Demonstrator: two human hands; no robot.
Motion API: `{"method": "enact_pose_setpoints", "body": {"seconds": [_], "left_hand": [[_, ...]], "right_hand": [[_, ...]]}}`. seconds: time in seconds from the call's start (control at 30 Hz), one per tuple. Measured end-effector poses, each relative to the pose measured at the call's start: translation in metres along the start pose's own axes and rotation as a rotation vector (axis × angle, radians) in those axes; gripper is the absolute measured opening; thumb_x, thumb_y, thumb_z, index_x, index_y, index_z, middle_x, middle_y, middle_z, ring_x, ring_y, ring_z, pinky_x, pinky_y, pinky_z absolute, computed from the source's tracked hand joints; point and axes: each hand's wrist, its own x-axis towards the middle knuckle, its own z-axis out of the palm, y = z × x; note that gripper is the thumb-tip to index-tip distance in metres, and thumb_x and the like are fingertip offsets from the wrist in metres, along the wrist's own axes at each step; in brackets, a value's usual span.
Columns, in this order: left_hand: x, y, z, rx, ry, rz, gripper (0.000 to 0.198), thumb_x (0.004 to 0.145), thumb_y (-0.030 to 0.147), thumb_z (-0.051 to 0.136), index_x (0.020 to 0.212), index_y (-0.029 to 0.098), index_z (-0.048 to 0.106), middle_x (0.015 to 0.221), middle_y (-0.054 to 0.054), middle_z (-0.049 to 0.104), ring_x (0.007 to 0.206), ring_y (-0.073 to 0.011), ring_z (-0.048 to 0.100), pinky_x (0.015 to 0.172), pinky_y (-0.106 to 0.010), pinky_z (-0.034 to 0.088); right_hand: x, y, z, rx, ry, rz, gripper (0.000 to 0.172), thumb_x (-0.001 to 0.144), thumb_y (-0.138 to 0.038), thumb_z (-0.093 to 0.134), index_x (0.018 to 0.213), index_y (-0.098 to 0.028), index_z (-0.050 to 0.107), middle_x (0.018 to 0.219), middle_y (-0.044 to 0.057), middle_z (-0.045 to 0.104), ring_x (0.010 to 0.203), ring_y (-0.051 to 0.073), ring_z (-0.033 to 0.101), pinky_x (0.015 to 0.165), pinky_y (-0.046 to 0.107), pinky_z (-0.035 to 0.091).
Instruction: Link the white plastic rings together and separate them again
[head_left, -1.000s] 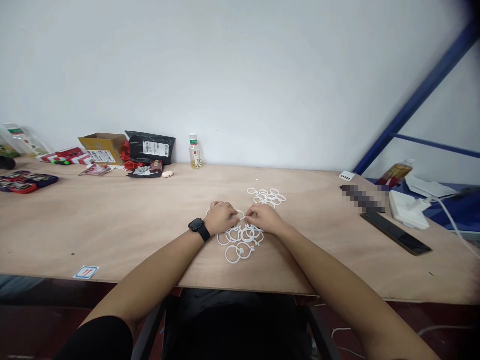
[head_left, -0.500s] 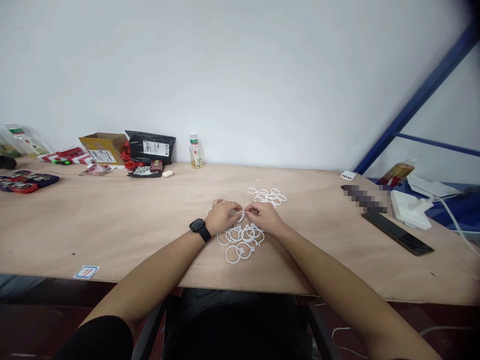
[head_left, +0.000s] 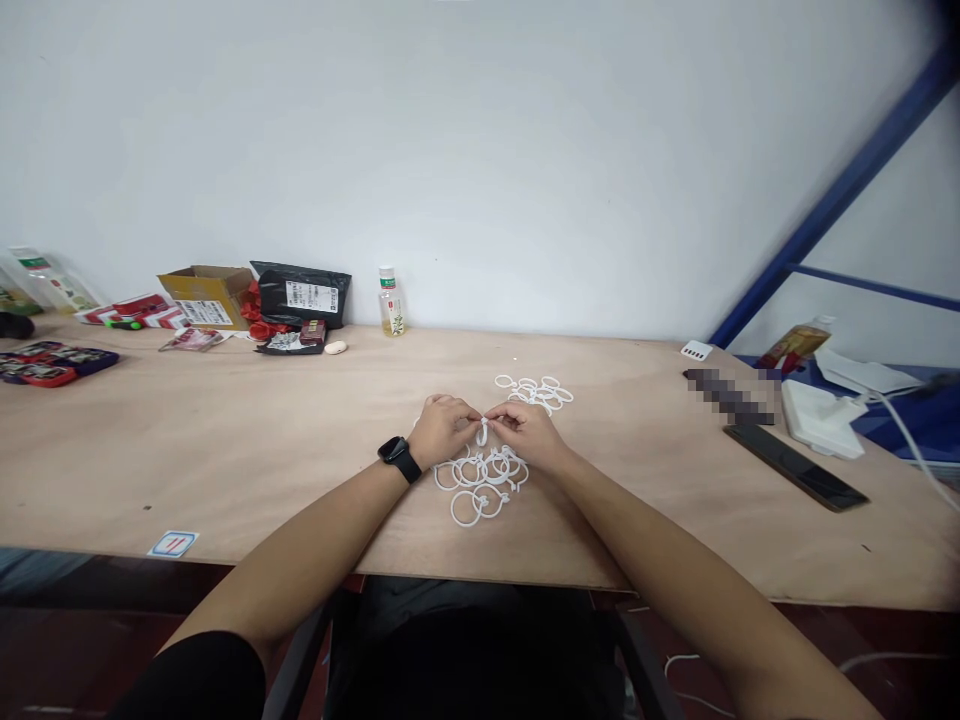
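Between my fingertips is a white curtain ring [head_left: 482, 434], hanging almost edge-on over the table. My left hand [head_left: 444, 430], with a black watch [head_left: 400, 457] on its wrist, pinches the top of the ring from the left. My right hand [head_left: 527, 432] pinches the same spot from the right. Just below my hands lies a loose pile of white rings [head_left: 466, 508], several of them overlapping, with small clips on them. Beyond my right hand sits a second cluster of white rings [head_left: 551, 383]. Part of another ring shows behind my left hand.
On the wooden table [head_left: 300, 450], a small bottle [head_left: 391, 305] stands by the wall. Left of it are a black parcel bag [head_left: 319, 295], a cardboard box [head_left: 206, 300] and a red-blue case [head_left: 56, 362]. To the right lie a phone [head_left: 795, 467] and a white charger [head_left: 823, 420].
The ring between my hands has turned to hang nearly edge-on, and my fingertips have come closer together at its top. The two ring piles have stayed put.
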Motion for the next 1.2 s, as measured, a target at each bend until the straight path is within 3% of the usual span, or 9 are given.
{"method": "enact_pose_setpoints", "body": {"seconds": [0.3,0.8,1.07,1.2], "left_hand": [[0.0007,0.0000,-0.0015,-0.021,0.012,0.074,0.020,0.090,0.035,0.055,0.088,0.023,0.070,0.092,-0.002,0.074,0.089,-0.0169,0.065,0.092,-0.037,0.040],[0.0017,0.0000,-0.0072,-0.002,-0.007,0.143,0.020,0.090,0.036,0.054,0.088,0.022,0.069,0.090,-0.003,0.072,0.090,-0.0178,0.062,0.091,-0.037,0.039],[0.0038,-0.0025,-0.0043,-0.035,0.050,0.071,0.022,0.092,0.036,0.052,0.090,0.023,0.070,0.092,-0.003,0.072,0.089,-0.0177,0.063,0.089,-0.035,0.041],[0.0042,-0.0046,-0.0039,-0.013,0.026,0.051,0.019,0.091,0.032,0.054,0.094,0.023,0.070,0.095,-0.003,0.072,0.093,-0.0181,0.063,0.091,-0.036,0.041]], "right_hand": [[-0.0002,-0.0001,-0.0004,0.017,0.010,0.031,0.016,0.083,-0.028,0.061,0.093,-0.020,0.071,0.078,0.003,0.069,0.064,0.013,0.057,0.059,0.025,0.044],[0.0002,-0.0022,-0.0045,0.006,-0.058,-0.048,0.016,0.088,-0.029,0.054,0.081,-0.019,0.065,0.077,0.003,0.066,0.069,0.014,0.057,0.064,0.025,0.042],[-0.0005,-0.0035,0.0018,0.013,0.036,0.016,0.013,0.084,-0.030,0.060,0.087,-0.020,0.067,0.070,0.000,0.065,0.062,0.013,0.056,0.061,0.025,0.043],[0.0005,0.0008,0.0019,-0.099,0.056,0.015,0.011,0.084,-0.027,0.059,0.087,-0.021,0.068,0.072,0.001,0.067,0.062,0.014,0.058,0.062,0.025,0.043]]}}
